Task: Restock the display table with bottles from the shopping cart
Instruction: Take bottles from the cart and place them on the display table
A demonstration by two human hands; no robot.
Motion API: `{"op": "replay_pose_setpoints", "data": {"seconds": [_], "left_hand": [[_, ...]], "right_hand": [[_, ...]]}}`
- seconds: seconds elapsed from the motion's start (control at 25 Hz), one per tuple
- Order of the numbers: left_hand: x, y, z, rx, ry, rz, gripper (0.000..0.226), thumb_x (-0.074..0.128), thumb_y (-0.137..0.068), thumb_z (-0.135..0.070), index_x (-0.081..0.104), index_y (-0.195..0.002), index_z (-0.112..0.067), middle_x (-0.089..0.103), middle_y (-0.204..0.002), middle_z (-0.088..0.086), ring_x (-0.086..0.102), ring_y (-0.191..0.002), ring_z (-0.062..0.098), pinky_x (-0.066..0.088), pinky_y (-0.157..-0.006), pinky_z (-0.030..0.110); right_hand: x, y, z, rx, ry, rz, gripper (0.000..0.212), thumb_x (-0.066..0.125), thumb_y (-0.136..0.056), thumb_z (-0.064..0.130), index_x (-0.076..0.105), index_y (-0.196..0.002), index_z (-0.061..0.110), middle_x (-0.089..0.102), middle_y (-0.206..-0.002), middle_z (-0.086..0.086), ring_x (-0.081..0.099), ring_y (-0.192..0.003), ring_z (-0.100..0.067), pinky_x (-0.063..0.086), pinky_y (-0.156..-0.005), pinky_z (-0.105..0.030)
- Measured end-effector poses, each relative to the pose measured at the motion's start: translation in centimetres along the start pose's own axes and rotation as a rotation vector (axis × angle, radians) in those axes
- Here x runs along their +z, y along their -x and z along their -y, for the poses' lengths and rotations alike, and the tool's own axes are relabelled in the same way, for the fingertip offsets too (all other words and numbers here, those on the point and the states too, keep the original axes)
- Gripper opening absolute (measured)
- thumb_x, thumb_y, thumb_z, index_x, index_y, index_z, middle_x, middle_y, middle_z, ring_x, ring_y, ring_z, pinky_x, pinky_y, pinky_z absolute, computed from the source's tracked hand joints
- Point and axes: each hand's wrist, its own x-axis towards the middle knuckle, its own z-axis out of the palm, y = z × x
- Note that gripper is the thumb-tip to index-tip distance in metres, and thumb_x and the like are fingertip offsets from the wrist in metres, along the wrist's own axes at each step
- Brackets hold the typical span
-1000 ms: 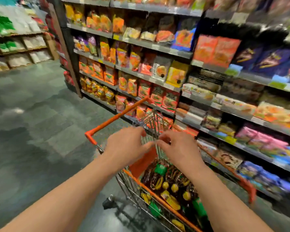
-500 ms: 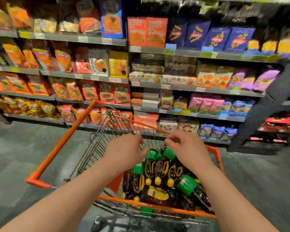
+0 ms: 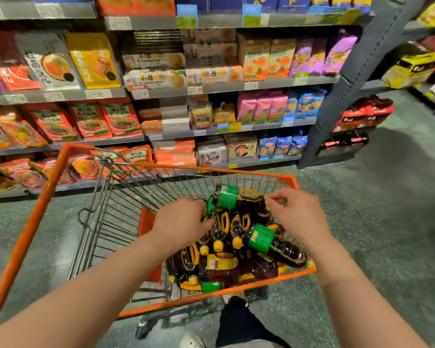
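Note:
An orange-rimmed wire shopping cart stands in front of me. Its basket holds several dark bottles with yellow labels and caps, some with green caps, lying in a heap. My left hand is over the left side of the heap, fingers curled down among the bottle necks. My right hand hovers over the right side with curled fingers near a green-capped bottle. Motion blur hides whether either hand holds anything. No display table is in view.
Grey shelves packed with snack and noodle packets run just behind the cart. A dark shelf upright marks the aisle end at right, with red packs beyond it. Grey floor opens to the right. My leg and shoe are below the cart.
The cart and my view have swung right along the shelves toward the aisle end. Both hands have spread apart and dropped lower over the bottles.

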Motion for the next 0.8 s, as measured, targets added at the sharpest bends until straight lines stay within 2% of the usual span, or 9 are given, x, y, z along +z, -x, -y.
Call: {"op": "replay_pose_setpoints", "data": {"seconds": [0.16, 0.24, 0.4, 0.56, 0.8], "left_hand": [[5.2, -3.4, -1.3, 0.065, -0.010, 0.149, 0.037, 0.049, -0.092, -0.056, 0.060, -0.106, -0.023, 0.063, -0.097, -0.002, 0.063, -0.092, 0.020, 0.056, -0.071, 0.036], [8.6, -4.5, -1.8, 0.076, 0.010, 0.245, 0.038, 0.051, -0.092, -0.054, 0.060, -0.114, -0.024, 0.064, -0.104, -0.001, 0.063, -0.097, 0.022, 0.055, -0.073, 0.036], [14.7, -6.2, -2.0, 0.104, 0.029, 0.384, 0.041, 0.054, -0.092, -0.050, 0.058, -0.120, -0.020, 0.065, -0.109, 0.002, 0.061, -0.103, 0.024, 0.054, -0.078, 0.038], [20.6, -8.2, -1.9, 0.177, -0.035, 0.547, 0.036, 0.053, -0.094, -0.044, 0.057, -0.115, -0.015, 0.065, -0.110, 0.009, 0.061, -0.103, 0.031, 0.051, -0.076, 0.039], [29.1, -9.6, -2.5, 0.178, -0.064, 0.755, 0.046, 0.056, -0.094, -0.031, 0.044, -0.132, -0.008, 0.050, -0.130, 0.012, 0.055, -0.115, 0.032, 0.050, -0.088, 0.041]], "right_hand": [[4.0, -1.9, -3.3, 0.045, 0.034, 0.124, 0.014, 0.063, -0.089, 0.032, 0.071, -0.097, 0.024, 0.071, -0.092, 0.009, 0.064, -0.085, -0.013, 0.050, -0.072, -0.030], [7.0, -2.9, -4.9, 0.052, 0.072, 0.224, 0.015, 0.061, -0.089, 0.034, 0.071, -0.096, 0.026, 0.072, -0.093, 0.009, 0.066, -0.087, -0.014, 0.053, -0.073, -0.032], [12.1, -4.5, -7.6, 0.059, 0.143, 0.367, 0.017, 0.057, -0.091, 0.037, 0.068, -0.098, 0.027, 0.071, -0.094, 0.010, 0.065, -0.088, -0.015, 0.051, -0.070, -0.029], [16.4, -5.5, -10.2, 0.056, 0.162, 0.476, 0.020, 0.056, -0.092, 0.039, 0.067, -0.104, 0.027, 0.070, -0.099, 0.009, 0.064, -0.093, -0.018, 0.053, -0.072, -0.032], [19.8, -4.8, -13.5, 0.111, 0.123, 0.554, 0.029, 0.056, -0.092, 0.040, 0.066, -0.116, 0.028, 0.070, -0.109, 0.008, 0.065, -0.096, -0.017, 0.053, -0.079, -0.031]]}}
